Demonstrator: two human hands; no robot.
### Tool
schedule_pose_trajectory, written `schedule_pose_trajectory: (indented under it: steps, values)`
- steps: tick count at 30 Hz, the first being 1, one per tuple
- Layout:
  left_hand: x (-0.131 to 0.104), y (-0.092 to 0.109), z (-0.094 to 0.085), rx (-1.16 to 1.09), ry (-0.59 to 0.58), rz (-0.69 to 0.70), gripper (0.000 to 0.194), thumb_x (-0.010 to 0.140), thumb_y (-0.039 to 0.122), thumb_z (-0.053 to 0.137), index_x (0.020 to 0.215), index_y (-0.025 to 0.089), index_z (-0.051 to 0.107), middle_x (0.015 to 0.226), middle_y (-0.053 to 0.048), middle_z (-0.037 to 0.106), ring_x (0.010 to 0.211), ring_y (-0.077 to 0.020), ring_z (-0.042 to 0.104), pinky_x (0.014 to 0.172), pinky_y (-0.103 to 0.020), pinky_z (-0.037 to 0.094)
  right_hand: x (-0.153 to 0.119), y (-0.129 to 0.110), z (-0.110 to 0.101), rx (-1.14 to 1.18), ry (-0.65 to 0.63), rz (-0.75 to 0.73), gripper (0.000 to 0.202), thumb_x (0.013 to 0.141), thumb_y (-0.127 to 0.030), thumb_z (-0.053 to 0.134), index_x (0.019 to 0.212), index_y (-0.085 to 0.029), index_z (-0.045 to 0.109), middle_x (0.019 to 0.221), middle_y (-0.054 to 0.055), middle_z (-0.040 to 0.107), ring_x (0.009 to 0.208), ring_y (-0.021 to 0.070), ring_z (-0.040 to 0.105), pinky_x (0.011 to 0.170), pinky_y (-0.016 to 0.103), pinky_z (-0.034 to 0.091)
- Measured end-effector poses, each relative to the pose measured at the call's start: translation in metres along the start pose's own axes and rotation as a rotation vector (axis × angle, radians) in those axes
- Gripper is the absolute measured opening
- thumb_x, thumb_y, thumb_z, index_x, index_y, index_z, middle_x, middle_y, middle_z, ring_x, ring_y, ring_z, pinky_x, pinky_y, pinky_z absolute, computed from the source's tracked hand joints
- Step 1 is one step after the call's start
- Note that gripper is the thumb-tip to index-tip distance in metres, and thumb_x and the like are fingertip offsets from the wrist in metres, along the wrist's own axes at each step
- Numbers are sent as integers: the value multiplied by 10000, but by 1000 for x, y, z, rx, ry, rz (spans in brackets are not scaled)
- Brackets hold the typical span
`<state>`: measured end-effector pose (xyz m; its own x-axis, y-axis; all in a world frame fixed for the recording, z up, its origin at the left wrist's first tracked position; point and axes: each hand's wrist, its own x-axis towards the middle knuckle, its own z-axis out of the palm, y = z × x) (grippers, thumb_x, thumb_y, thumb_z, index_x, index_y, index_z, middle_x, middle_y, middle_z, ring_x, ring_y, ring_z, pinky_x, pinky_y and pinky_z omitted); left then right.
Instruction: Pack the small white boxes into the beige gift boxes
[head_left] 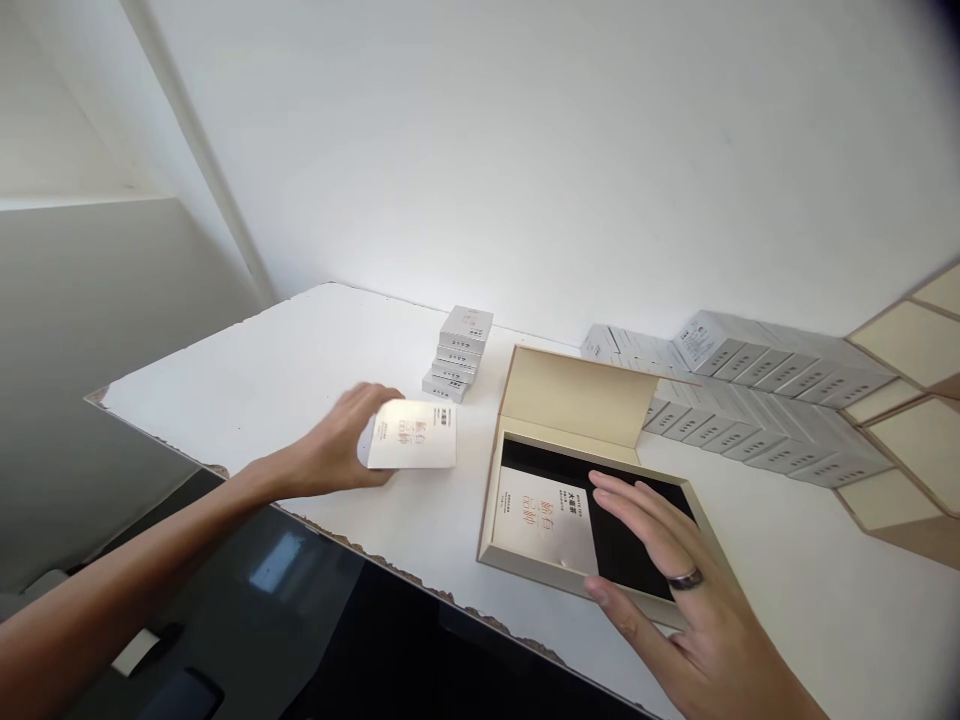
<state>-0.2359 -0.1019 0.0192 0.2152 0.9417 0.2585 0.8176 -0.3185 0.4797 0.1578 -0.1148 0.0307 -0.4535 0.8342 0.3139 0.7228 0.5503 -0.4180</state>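
My left hand point(352, 440) grips a small white printed box point(414, 435) above the table, its label facing up. To the right lies a beige gift box point(487, 500) with its lid point(577, 395) raised and a black interior. One white box point(541, 520) with orange and black characters fills the left part of it. My right hand point(675, 580), wearing a dark ring, hovers over the right part of the gift box with fingers spread. Nothing is in that hand. Whether its thumb touches the inner white box or the rim, I cannot tell.
A short stepped stack of white boxes point(459, 350) stands near the wall. Long rows of similar white boxes point(757, 400) line the wall at the right, beside several beige cases point(915, 430). The white table point(285, 350) has a chipped front edge.
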Motion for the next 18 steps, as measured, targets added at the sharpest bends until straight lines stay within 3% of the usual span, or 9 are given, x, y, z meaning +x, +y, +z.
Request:
schedule_pose_trajectory:
  steps: [3, 5, 9, 12, 15, 18]
  values:
    - [2, 25, -16, 129, 327, 154, 699, 749, 330, 760, 1344, 260, 397, 1236, -125, 537, 1198, -361, 496, 957, -528, 500, 1, -2, -7, -8, 33, -5, 505, 980, -469, 525, 1465, -431, 388, 1519, -10, 500, 1491, 331, 333, 1085, 574, 491]
    - [10, 48, -19, 123, 414, 289, 746, 765, 294, 770, 1388, 267, 361, 1273, -139, 531, 1271, -375, 471, 1009, -554, 477, 6, -9, -13, 1, 114, -23, 549, 971, -435, 556, 1486, -399, 370, 1532, 15, 473, 1476, 330, 356, 1134, 573, 438]
    - [36, 102, 10, 4, 338, 561, 755, 806, 326, 787, 1398, 212, 332, 1307, -173, 554, 1321, -353, 484, 1086, -549, 441, 22, -26, -18, -126, 295, -273, 927, 890, -273, 699, 1604, -320, 110, 1591, 111, 343, 1469, 355, 344, 1214, 595, 279]
    - [54, 131, 43, -68, 200, 680, 705, 823, 247, 725, 1386, 165, 309, 1284, -184, 590, 1241, -327, 558, 1083, -543, 429, 30, -24, -21, -333, 273, -410, 975, 885, -131, 654, 1616, -273, 25, 1465, 137, 523, 1389, 347, 460, 1197, 618, 230]
    - [64, 140, 61, -95, 119, 702, 677, 804, 155, 660, 1370, 176, 289, 1272, -175, 600, 1196, -328, 590, 1020, -528, 470, 27, -2, -30, -442, 222, -453, 894, 904, -105, 603, 1612, -259, 81, 1322, 120, 642, 1220, 306, 607, 1139, 583, 308]
    - [65, 129, 60, -147, 126, 615, 684, 818, 215, 695, 1365, 210, 283, 1294, -167, 585, 1186, -330, 595, 963, -513, 528, 18, 28, -44, -403, 171, -360, 840, 932, -303, 645, 1604, -283, 141, 1374, 135, 594, 1240, 330, 581, 1040, 534, 445]
